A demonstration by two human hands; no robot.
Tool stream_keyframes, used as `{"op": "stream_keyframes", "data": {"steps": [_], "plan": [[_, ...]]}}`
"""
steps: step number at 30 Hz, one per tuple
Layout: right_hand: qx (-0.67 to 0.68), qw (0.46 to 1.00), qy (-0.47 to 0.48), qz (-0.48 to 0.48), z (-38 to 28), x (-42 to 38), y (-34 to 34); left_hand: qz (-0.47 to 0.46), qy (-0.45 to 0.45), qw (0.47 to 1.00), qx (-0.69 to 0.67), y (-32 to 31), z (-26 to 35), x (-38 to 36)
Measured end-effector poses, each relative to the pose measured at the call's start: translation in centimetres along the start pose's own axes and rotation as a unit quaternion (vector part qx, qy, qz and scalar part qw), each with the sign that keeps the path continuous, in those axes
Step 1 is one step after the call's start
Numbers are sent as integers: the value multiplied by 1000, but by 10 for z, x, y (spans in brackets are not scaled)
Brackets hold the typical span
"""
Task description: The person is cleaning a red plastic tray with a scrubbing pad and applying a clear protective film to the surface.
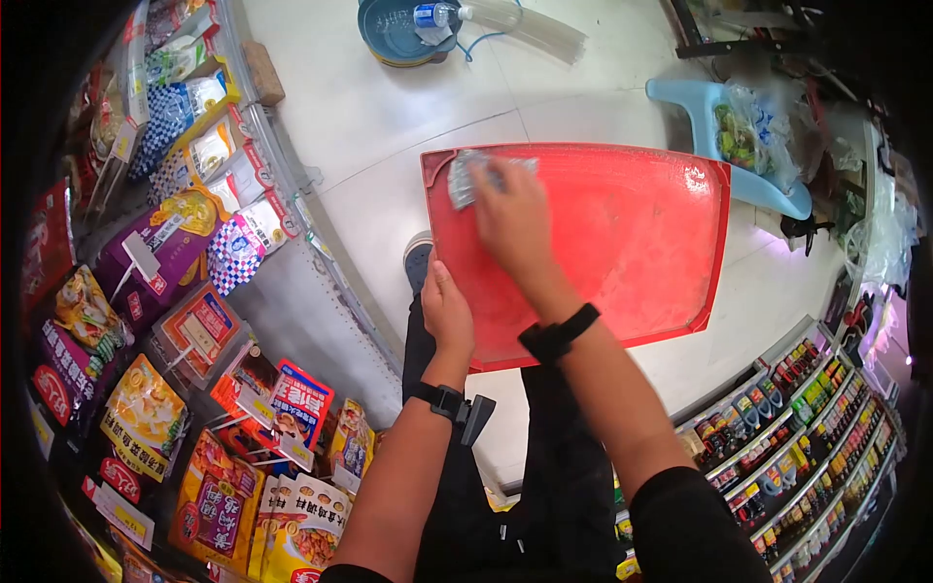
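Note:
A large red shelf panel or tray (pixel 622 253) with a raised rim is held out in front of my legs, above the floor. My left hand (pixel 449 316) grips its left edge, the thumb lying along the rim. Pressed to the panel's upper left corner is a crumpled grey-white cloth (pixel 468 177), pinched under the fingers of my right hand (pixel 515 219). Part of the cloth is hidden by those fingers. The red surface looks wet or smeared in places.
Shelves of packaged seasonings (pixel 219 496) stand close on my left. A blue-grey basin (pixel 389 34) with a plastic bottle (pixel 435 15) sits on the floor ahead. Beyond the panel is a light-blue stool (pixel 695 97) with bagged greens (pixel 739 136). Racks of jars (pixel 777 466) line the right.

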State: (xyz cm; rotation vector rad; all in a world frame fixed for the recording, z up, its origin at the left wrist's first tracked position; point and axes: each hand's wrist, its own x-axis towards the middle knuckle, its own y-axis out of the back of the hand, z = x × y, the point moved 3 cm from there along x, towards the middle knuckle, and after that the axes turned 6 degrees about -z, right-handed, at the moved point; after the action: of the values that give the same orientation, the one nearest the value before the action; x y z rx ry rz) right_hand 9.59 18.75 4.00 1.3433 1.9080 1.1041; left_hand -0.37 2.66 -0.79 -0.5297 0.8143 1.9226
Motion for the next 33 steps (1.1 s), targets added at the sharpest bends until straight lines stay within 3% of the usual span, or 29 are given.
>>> {"op": "stream_keyframes", "data": {"steps": [3,5,8,11,13,15,16,19,20,23,26,28,31,33], "plan": [[-84,996,0,28,27,1,16,5,22,999,28,1,13,-8],[-94,989,-90,77,31,-5,14,17,48,996,71,2,17,-8],[-58,987,-106,104,-2,5,-13,-16,26,999,21,3,14,-5],[-28,991,-95,95,-32,6,-29,-10,26,995,101,4,13,-5],[-15,990,-100,103,-32,3,-30,-6,24,999,49,2,10,-5],[-19,1000,5,-6,-27,-2,-23,3,13,998,55,3,9,-6],[-20,1000,6,-4,-25,-8,-19,16,-2,998,59,2,9,-5],[3,986,138,-93,-20,-19,-11,14,-17,999,28,-1,10,-4],[3,985,144,-92,-11,-14,-7,19,-19,999,24,-1,10,-1],[-42,999,7,-21,-2,4,6,8,37,997,70,1,2,-1],[-16,999,47,-13,-31,-6,-25,1,24,998,51,4,12,-7],[4,998,42,-39,-43,-26,-22,-12,-5,1000,26,7,17,-8],[19,972,136,-193,-19,-57,-5,-19,-36,998,54,3,3,-3],[-8,965,148,-215,-9,-56,13,-14,-43,998,37,3,9,-2]]}}
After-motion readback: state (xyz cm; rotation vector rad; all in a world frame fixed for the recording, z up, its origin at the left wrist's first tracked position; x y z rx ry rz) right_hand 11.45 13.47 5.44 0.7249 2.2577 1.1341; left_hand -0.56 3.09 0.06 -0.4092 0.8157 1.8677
